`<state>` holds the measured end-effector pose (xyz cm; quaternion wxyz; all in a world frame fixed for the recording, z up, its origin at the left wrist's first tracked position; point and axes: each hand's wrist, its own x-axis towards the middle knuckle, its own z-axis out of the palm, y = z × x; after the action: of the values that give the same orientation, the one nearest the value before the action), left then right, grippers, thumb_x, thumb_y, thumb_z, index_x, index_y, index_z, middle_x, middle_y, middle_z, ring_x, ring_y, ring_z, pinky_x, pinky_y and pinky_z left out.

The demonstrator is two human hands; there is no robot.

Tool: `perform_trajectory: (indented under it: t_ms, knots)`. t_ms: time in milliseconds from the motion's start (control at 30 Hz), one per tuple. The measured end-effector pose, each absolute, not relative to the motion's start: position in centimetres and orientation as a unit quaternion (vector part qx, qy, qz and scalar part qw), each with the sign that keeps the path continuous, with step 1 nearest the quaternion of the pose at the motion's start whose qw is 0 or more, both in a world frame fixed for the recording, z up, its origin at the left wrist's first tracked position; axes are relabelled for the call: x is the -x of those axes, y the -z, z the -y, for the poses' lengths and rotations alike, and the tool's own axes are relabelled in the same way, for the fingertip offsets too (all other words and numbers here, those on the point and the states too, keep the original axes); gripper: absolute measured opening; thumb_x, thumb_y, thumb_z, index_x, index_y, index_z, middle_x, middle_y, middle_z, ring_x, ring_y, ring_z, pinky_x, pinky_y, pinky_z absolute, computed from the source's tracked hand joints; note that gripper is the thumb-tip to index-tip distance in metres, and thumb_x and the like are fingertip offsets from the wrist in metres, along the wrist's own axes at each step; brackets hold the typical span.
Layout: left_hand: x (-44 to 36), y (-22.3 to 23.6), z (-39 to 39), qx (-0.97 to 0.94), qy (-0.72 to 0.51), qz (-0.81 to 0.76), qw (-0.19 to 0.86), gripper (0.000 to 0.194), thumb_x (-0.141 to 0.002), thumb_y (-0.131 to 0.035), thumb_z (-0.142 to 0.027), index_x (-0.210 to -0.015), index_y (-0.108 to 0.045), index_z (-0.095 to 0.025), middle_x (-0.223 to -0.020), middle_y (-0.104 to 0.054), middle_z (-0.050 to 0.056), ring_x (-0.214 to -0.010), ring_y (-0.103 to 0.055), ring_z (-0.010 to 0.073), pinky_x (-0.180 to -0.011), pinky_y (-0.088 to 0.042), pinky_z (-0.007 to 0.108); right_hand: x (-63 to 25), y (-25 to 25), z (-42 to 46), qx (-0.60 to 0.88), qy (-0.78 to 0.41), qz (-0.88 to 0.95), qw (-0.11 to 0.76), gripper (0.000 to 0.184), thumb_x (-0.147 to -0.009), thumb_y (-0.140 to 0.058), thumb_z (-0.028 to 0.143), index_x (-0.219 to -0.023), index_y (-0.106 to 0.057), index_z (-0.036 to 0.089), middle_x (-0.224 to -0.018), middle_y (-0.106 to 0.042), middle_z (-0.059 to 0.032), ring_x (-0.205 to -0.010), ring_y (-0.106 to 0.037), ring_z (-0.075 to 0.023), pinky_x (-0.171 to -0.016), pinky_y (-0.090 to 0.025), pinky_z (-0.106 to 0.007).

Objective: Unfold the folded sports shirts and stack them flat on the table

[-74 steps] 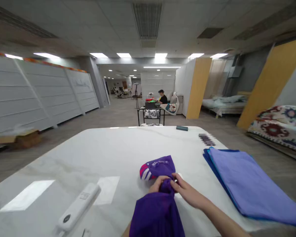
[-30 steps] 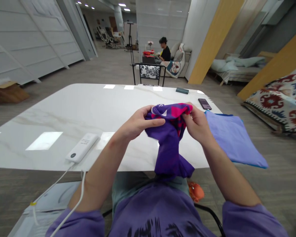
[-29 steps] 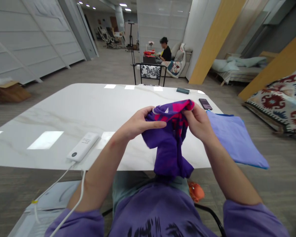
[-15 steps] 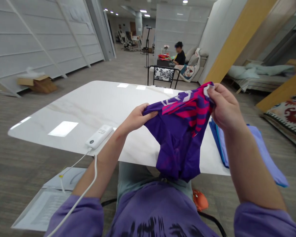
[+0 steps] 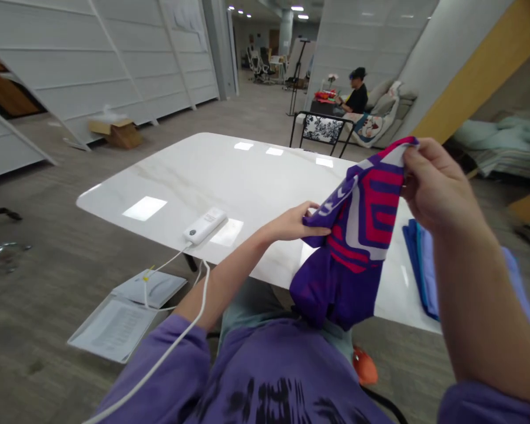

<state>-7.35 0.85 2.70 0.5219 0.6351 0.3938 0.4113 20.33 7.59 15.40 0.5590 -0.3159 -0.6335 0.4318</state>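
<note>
A purple garment (image 5: pixel 353 247) with pink and white stripes hangs between my two hands above the near edge of the white table (image 5: pixel 229 171). My right hand (image 5: pixel 433 182) is raised high and pinches the garment's upper corner. My left hand (image 5: pixel 294 222) is lower, just above the tabletop, and grips the garment's other edge. The cloth's lower part drops down to my lap.
A white power bank (image 5: pixel 204 225) lies on the table with its cable trailing over my left arm. Folded blue cloths (image 5: pixel 419 259) lie at the table's right. Papers (image 5: pixel 123 309) lie on the floor at left. A person (image 5: pixel 357 94) sits far behind a patterned chair (image 5: pixel 320 126).
My right hand has lifted the garment's corner higher and to the right, stretching the cloth out. My left hand has stayed low. The view has swung to the left.
</note>
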Motion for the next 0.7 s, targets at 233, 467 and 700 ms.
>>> perform_trajectory:
  t_ms: [233,467,700]
  knots:
    - [11.6,-7.6,-3.7,-0.603,-0.554,-0.403,0.408,0.044,-0.086,-0.094,-0.053,-0.111,-0.084,-0.019,-0.104,-0.081,0.005,-0.096,-0.076,0.0230,-0.088,-0.064,0.034,-23.5,-21.1,-8.9,0.331,-0.329,0.654,0.596,0.009,-0.117,-0.066,0.021,-0.110,-0.067,0.016,-0.081,-0.062,0.0083,-0.068,-0.053,-0.0017,-0.071,-0.040,-0.021]
    - [17.0,-21.4,-5.7,-0.637,-0.645,-0.387,0.166,0.042,-0.093,-0.084,-0.013,-0.135,-0.080,-0.013,-0.118,-0.083,0.004,-0.094,-0.073,0.0174,-0.091,-0.065,0.034,-24.9,-31.9,-11.1,0.345,-0.264,0.661,0.612,0.029,-0.114,-0.054,0.036,-0.111,-0.066,0.010,-0.095,-0.074,0.0083,-0.080,-0.068,0.0018,-0.077,-0.042,-0.030]
    - [18.2,-24.3,-6.3,-0.574,-0.690,-0.366,0.247,0.052,-0.093,-0.091,-0.022,-0.137,-0.064,-0.031,-0.105,-0.076,-0.008,-0.091,-0.067,0.0151,-0.086,-0.065,0.035,-25.2,-36.7,-12.6,0.296,-0.242,0.646,0.661,0.029,-0.113,-0.042,0.021,-0.104,-0.065,0.006,-0.089,-0.071,0.0052,-0.075,-0.065,-0.0001,-0.073,-0.045,-0.031]
